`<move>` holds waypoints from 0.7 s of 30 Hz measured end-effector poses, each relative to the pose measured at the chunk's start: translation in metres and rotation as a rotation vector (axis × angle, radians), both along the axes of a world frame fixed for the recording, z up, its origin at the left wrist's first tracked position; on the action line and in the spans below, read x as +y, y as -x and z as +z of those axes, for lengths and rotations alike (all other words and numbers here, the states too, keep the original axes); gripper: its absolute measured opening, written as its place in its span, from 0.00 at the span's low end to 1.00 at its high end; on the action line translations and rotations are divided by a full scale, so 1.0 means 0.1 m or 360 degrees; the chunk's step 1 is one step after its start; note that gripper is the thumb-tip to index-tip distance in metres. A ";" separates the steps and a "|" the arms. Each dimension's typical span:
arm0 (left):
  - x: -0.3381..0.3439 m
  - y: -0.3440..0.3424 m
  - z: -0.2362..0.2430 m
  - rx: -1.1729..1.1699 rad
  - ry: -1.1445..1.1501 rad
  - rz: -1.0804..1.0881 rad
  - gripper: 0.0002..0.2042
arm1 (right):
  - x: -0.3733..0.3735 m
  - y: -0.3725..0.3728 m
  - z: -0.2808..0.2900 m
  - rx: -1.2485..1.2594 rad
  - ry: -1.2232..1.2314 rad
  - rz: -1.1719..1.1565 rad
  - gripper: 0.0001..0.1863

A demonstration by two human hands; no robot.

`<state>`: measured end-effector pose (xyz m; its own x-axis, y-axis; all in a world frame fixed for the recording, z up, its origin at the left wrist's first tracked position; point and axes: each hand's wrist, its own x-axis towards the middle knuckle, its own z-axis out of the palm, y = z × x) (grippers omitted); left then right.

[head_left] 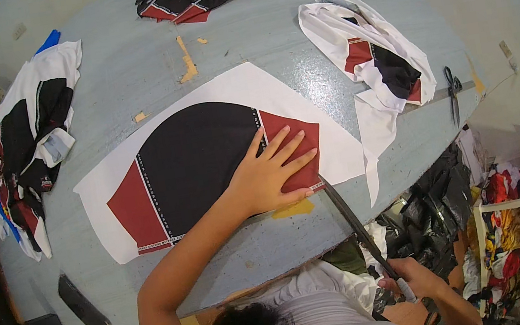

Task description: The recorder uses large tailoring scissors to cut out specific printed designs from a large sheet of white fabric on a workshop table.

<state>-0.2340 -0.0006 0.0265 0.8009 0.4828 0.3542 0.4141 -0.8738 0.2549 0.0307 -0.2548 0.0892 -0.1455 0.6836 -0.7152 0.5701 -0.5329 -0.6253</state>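
Five splayed fingers (276, 143) of the left hand (261, 179) should steady the mid-frame panel (201, 158); lower right, the right hand (416, 279) grips scissors (354, 222).

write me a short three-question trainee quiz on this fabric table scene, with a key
1. True or false: the person's left grip lies spread, palm down, on the flat black, red and white fabric piece.
2. The person's right grip holds: A) a black rectangular phone; B) long dark metal scissors; C) a red cloth.
3. How many red sections flank the fabric's black centre?

Key: 1. True. 2. B. 3. Two.
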 end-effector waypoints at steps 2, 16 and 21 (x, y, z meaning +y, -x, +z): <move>0.00 -0.01 0.00 -0.0008 0.0004 -0.0005 0.30 | -0.03 -0.01 -0.03 0.0025 -0.0053 -0.0020 0.23; 0.00 0.00 -0.02 -0.0014 0.0018 -0.0006 0.30 | 0.02 0.07 0.12 -0.0112 0.0034 -0.0003 0.20; 0.00 0.00 -0.03 0.0012 0.0011 -0.0001 0.31 | 0.02 0.08 0.14 -0.0036 0.0156 -0.0084 0.20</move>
<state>-0.2336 -0.0008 0.0232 0.8040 0.4847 0.3446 0.4154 -0.8723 0.2578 0.0229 -0.2526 0.1031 -0.0945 0.6165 -0.7817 0.5529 -0.6204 -0.5562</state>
